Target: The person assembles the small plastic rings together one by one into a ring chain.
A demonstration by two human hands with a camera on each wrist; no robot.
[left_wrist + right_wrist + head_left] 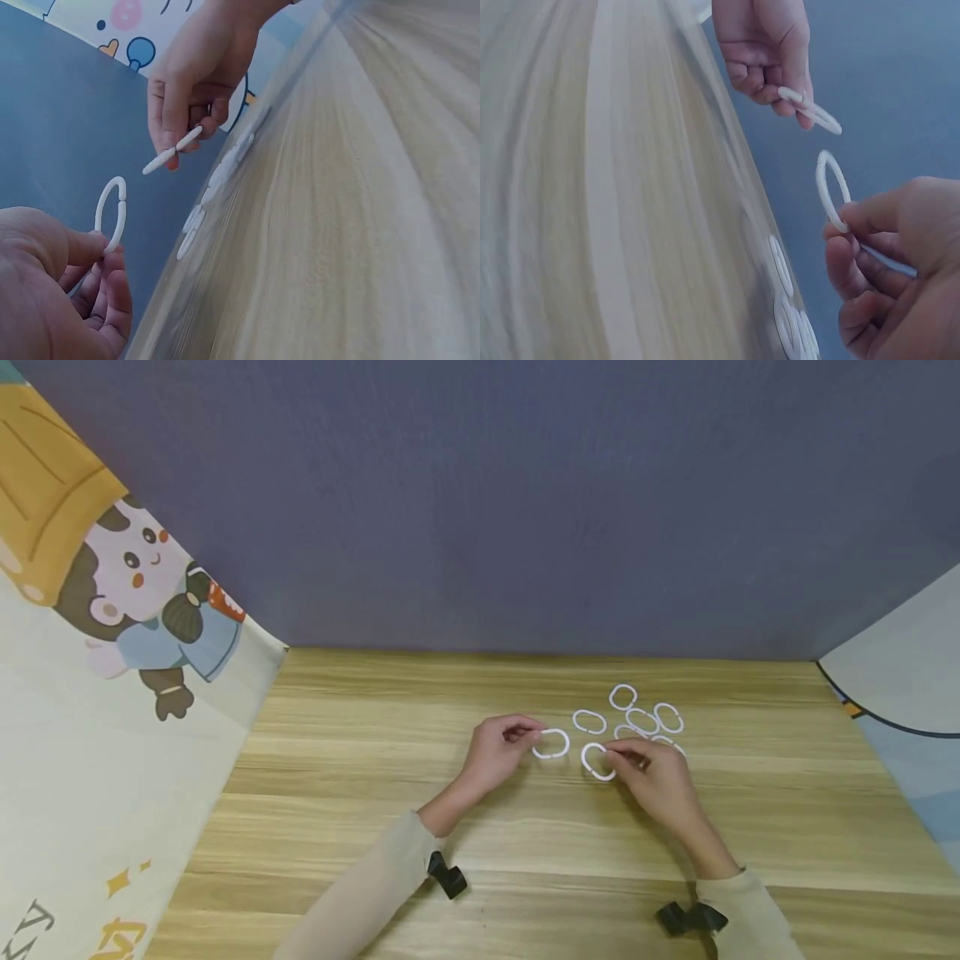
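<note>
My left hand (pixel 501 748) pinches a white oval plastic link (pixel 567 744) between thumb and fingers, above the table. Facing it, my right hand (pixel 660 777) pinches a second white link (pixel 586 763) by its near end. The two links are close together but apart. A small gap shows in the side of the left hand's link (pixel 121 217) in the left wrist view. In the right wrist view the right hand's link (pixel 822 184) stands nearly upright. Behind the right hand, several loose links (pixel 642 722) lie on the table, some overlapping and partly hidden by that hand.
The wood-grain table (pixel 360 727) runs back to a dark blue-grey upright panel (pixel 480 510). Printed cartoon sheets (pixel 150 610) border the left and right sides. A lone link (pixel 589 712) lies just left of the loose group.
</note>
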